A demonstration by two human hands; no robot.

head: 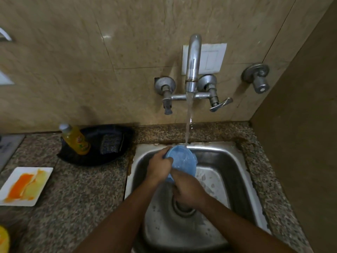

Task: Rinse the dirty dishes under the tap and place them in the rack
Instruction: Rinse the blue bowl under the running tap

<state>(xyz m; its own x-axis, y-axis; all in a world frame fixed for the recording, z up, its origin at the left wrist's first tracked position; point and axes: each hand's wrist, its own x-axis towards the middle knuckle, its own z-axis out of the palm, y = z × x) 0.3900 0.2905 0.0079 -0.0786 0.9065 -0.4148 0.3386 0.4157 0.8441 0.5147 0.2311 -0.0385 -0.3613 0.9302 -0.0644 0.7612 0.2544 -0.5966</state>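
Observation:
A blue plastic bowl is tilted on its side over the steel sink, its far rim under the running stream from the wall tap. My left hand grips the bowl's left rim. My right hand holds the near lower edge, fingers against the bowl's inside. A white square plate smeared with orange and yellow residue lies on the counter at the left. No rack is visible.
A black tray at the back of the granite counter holds a yellow dish-soap bottle and a scrub pad. A yellow object shows at the lower left edge. A side wall closes the right.

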